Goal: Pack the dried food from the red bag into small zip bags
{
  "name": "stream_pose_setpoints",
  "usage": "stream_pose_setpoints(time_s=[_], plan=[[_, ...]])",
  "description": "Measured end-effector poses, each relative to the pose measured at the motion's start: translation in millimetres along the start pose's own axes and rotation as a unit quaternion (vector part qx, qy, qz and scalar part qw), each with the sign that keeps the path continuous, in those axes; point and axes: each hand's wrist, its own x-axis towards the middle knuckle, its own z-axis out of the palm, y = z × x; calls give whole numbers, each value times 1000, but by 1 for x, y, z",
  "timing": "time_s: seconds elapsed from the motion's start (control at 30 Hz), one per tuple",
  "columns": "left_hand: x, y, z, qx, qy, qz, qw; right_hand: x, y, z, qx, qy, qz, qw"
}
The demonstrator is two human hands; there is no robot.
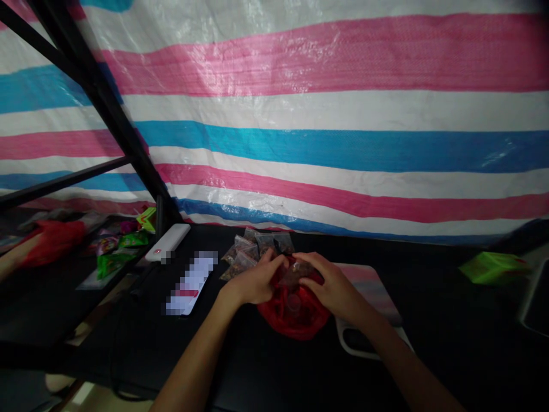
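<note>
Both my hands meet over a red plastic bag (295, 327) that sits open on the black table. Between them is a small clear zip bag (295, 273) with dark brown contents. My right hand (338, 286) pinches it between thumb and fingers. Curled fingers of my left hand (255, 281) are at its other end, partly hidden. Inside the red bag a round clear shape shows, too dim to name. Just behind my left hand lie several similar filled zip bags (244, 252) in a loose pile.
On the left lie a phone with a lit screen (193, 286) and a long white device (169, 241). A pinkish-grey flat panel with a white handle (373, 289) lies under my right forearm. Beyond a black metal frame (98, 97), another person's arm (19, 257) reaches to a red bag (58, 240).
</note>
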Motion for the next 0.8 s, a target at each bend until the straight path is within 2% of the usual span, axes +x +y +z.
stream_pose_setpoints(time_s=[0.1, 0.23, 0.33, 0.4, 0.47, 0.53, 0.6, 0.67, 0.73, 0.8], plan=[[5, 0, -6, -53, 59, 35, 996, 0, -6, -3, -14, 3, -17, 1000], [10, 4, -12, -194, 158, 10, 968, -1, -10, -7, -64, 10, -37, 997], [12, 8, -7, -259, 130, -4, 957, -1, -9, -8, -125, -26, -88, 988], [14, 11, 0, -274, 109, -12, 955, -1, -8, -8, -143, -22, -104, 984], [18, 14, 6, -297, 128, -38, 946, -1, -8, -8, -136, -11, -100, 986], [21, 16, 9, -270, 168, -88, 944, -1, -9, -8, -121, -5, -92, 988], [22, 18, 9, -148, 234, -140, 951, 0, -10, -9, -118, 4, -91, 989], [20, 21, 6, -4, 290, -135, 947, 0, -9, -8, -122, 29, -93, 988], [16, 25, 3, 52, 265, -55, 961, -1, -8, -6, -118, 53, -96, 987], [13, 28, 4, 21, 168, 35, 985, -1, -7, -3, -101, 73, -92, 988]])
